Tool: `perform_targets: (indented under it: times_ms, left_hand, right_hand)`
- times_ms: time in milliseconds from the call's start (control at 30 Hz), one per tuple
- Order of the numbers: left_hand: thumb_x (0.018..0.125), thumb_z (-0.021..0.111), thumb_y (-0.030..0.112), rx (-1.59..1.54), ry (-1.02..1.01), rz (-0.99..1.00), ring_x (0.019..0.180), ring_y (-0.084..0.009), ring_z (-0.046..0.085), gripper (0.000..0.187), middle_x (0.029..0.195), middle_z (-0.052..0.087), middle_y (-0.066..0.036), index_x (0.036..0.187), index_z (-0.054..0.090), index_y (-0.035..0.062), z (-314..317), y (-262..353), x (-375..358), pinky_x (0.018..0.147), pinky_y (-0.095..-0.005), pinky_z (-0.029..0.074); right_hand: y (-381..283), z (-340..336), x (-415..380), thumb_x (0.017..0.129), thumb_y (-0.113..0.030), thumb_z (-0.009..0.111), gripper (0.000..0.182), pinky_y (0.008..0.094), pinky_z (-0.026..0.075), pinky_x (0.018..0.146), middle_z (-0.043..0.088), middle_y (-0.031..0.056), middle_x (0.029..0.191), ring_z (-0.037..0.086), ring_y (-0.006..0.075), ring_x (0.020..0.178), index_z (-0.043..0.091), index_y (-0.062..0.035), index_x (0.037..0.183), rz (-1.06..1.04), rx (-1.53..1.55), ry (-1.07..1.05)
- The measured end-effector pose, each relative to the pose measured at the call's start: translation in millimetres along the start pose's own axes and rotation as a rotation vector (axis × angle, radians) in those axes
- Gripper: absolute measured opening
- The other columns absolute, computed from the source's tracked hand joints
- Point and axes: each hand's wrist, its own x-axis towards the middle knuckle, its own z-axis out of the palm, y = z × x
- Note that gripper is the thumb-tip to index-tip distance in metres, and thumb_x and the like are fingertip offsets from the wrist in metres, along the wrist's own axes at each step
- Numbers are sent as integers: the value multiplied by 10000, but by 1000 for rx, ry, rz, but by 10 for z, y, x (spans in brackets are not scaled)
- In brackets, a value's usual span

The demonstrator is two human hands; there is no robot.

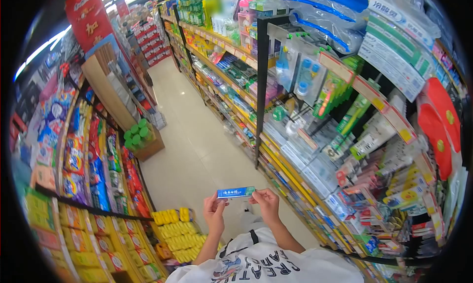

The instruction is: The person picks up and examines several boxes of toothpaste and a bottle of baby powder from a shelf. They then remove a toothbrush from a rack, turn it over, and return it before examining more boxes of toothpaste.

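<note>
A blue, white and green toothpaste box (235, 192) is held level in front of my body, its printed face turned up to me. My left hand (214, 207) pinches its left end between thumb and fingers. At the other end, the green corner is gripped by my right hand (266, 203), with the fingers curled. Both hands are closed on the box, above the tiled floor of the aisle.
Shelves (231, 98) packed with goods line the right side, with hanging toothbrush packs (335, 93) nearby. Bagged detergent (74, 155) fills the left shelves. Yellow packs (182, 233) are stacked low at left. A carton of green-lidded containers (148, 145) stands on the floor (192, 135).
</note>
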Motion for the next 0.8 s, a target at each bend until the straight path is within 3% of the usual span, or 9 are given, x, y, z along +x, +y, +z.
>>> perform_targets:
  times_ms: [100,300,367,500,567,800]
  left_hand:
    - [913,589,-36,29,-46,-46,997,-173,629,405,1159,518,-45,1315,581,5,-48,57,736,837,-356,579]
    - [928,570,-3,86,-27,-93,999,-186,641,408,1104,635,-96,1335,553,-16,-34,81,2263,836,-347,575]
    - [952,568,29,81,-68,-97,1031,-189,640,392,1176,634,-123,1340,530,-17,-17,31,2784,845,-349,577]
    - [948,613,63,54,-12,-198,889,-169,671,312,1012,687,-112,1241,578,-38,130,-90,3791,795,-309,569]
    - [939,633,68,21,-37,-179,845,-157,668,297,989,689,-109,1213,594,-39,194,-310,4401,770,-295,563]
    - [899,689,63,-7,-168,-73,690,-111,630,183,838,680,-76,1042,678,-51,909,-752,6932,648,-250,536]
  right_hand:
    - [25,357,698,929,-53,668,96,304,596,696,698,136,853,700,183,744,621,31,920,23,39,-7]
    - [102,1033,1953,924,-57,676,125,293,597,678,695,122,844,694,154,733,601,43,926,-44,-16,-28]
    - [136,1225,2344,922,-67,682,138,295,598,665,700,124,853,692,150,722,601,43,944,-51,-45,-18]
    - [307,1494,3102,928,-77,680,164,294,600,666,700,129,877,705,168,750,596,55,975,-99,-112,20]
    - [304,1683,3517,925,-87,690,184,276,584,631,699,108,835,690,135,706,602,65,980,-182,-316,101]
    - [413,2398,5436,909,-127,718,181,253,532,534,696,76,735,651,100,600,655,42,896,-372,-527,424]
